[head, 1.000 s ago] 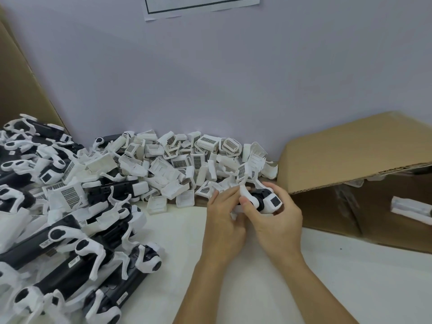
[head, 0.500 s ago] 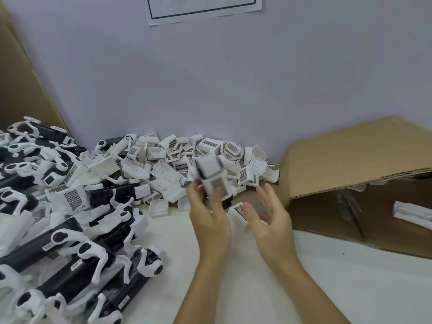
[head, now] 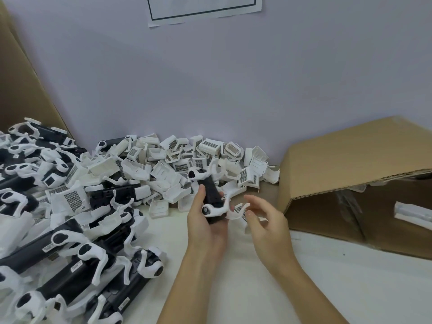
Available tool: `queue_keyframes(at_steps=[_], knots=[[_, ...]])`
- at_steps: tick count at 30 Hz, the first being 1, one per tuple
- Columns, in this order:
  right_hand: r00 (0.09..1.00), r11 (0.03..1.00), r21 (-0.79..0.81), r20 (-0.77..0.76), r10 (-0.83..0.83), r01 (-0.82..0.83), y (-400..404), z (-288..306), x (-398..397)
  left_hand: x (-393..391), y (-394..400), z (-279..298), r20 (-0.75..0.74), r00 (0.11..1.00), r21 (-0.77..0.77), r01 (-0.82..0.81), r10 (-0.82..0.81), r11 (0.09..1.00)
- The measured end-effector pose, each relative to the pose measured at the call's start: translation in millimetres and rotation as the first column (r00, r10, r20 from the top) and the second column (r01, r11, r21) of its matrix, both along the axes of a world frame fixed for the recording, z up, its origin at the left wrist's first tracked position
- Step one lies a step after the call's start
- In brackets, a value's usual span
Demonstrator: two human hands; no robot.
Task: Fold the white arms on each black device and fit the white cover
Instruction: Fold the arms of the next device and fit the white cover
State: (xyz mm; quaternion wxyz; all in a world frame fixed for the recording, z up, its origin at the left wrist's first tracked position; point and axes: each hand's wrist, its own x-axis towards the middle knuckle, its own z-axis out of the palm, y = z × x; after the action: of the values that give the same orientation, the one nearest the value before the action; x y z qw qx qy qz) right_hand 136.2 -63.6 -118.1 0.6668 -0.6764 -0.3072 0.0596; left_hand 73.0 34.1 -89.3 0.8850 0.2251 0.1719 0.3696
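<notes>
Near the back edge of the white table (head: 327,288), in front of the heap of white covers (head: 177,164), the left hand (head: 205,228) now grips a black device (head: 211,195) that stands almost upright, its far end tipped away toward the wall. Half a second ago that hand held up a white, grille-faced piece instead, and a second ago both hands were closed together on a device lower down and further right. The right hand (head: 266,220) has come off: it hovers just beside the device with its fingers spread and loosely bent, gripping nothing, the fingertips close to a thin white arm (head: 236,212) that sticks out sideways from the device's near end.

The device is a long, matt black bar with smooth white plastic arms at both ends, each arm curved and ending in a rounded ring with a dark centre. The left thumb lies along the bar's left side while the fingers wrap round behind it.

The covers are small, boxy white shells, many showing a dark mesh rectangle. Along the left edge lies a tangled pile of more black devices (head: 53,242) with arms splayed. At the right edge an open corrugated cardboard box (head: 350,169) lies on its side.
</notes>
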Motion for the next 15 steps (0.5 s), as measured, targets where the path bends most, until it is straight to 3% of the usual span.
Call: queue_keyframes(at_steps=[6,10,15], knots=[[0.987,0.987,0.012,0.036,0.158,-0.158,-2.0,4.3,-4.8,2.8,1.2,-5.1,-0.104,0.989,0.065,0.110,-0.103,0.992],[0.981,0.983,0.037,-0.062,0.183,-0.181,-1.4,5.0,-5.0,2.9,-0.7,-4.8,-0.135,0.983,0.088,0.138,-0.125,0.987],[0.978,0.983,0.050,-0.103,0.182,-0.178,-0.1,4.9,-1.7,5.6,-11.1,-4.9,-0.187,0.980,0.309,0.126,-0.070,0.943]])
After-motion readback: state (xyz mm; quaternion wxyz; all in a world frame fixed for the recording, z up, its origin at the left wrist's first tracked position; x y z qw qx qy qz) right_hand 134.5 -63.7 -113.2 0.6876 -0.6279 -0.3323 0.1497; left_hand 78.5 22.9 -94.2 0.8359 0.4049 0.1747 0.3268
